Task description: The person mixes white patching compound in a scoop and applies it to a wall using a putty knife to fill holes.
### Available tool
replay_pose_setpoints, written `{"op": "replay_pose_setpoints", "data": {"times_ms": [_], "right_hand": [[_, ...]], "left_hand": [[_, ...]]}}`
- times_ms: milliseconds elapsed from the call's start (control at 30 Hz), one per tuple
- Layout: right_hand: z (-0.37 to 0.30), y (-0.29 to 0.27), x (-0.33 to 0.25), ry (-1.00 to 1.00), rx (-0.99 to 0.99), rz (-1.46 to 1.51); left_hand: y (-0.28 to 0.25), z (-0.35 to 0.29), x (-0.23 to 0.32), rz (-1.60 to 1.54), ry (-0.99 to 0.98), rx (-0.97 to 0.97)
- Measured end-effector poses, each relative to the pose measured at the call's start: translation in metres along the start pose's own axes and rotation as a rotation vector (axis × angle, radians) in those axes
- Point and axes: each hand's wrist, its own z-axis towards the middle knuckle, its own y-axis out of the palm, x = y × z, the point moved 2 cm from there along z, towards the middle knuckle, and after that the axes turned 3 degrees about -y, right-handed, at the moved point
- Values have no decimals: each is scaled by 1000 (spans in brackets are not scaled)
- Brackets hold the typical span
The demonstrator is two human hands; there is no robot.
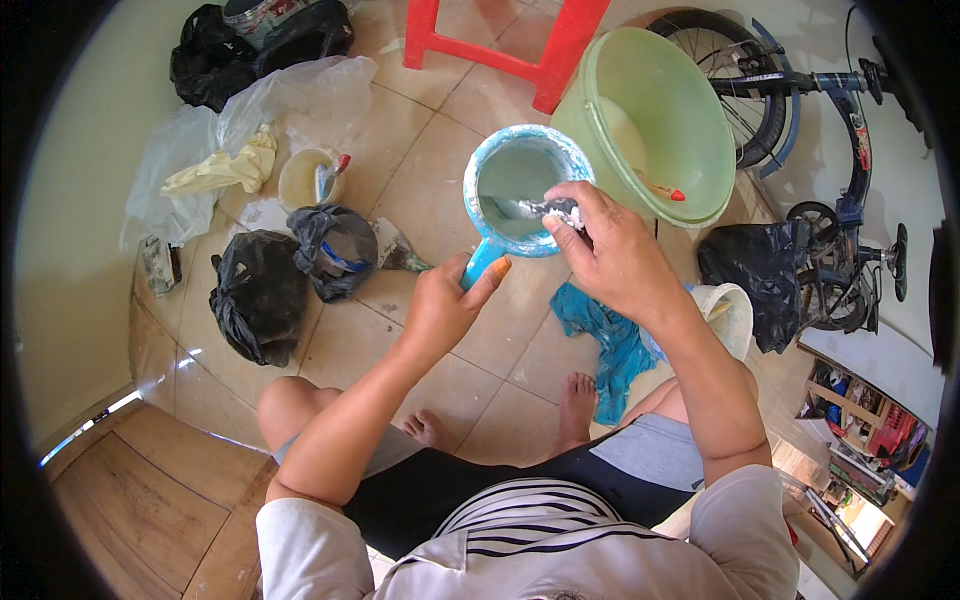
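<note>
My left hand (pixel 450 303) is closed round the handle of a blue water dipper (pixel 484 262). White smears coat the dipper's rim, and greyish-white material shows inside its bowl. My right hand (pixel 615 240) reaches over the dipper's right rim. Its thumb and fingers pinch a dark-handled tool (pixel 548 209) caked with white stuff. The tool's far end reaches into the bowl, and its kind cannot be made out. Below my right forearm, a teal cloth (pixel 600 335) lies crumpled on the tiles near my foot.
Right of the dipper stand a large pale green tub (pixel 700 110) and a white bucket (pixel 738 335). Beyond them are a bicycle (pixel 850 150) and a red stool (pixel 550 75). On the left lie black plastic bags (pixel 258 295), a small tub (pixel 298 180) and a clear plastic sheet (pixel 300 100).
</note>
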Motion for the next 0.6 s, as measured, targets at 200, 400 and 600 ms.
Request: {"op": "replay_pose_setpoints", "data": {"times_ms": [200,400,600], "right_hand": [[2,0,3,-51,129,-46],[-1,-5,8,11,30,-72],[1,-2,8,-70,94,-33]], "left_hand": [[1,1,4,31,23,-4],[2,0,2,38,11,-4],[1,-1,4,36,38,3]]}}
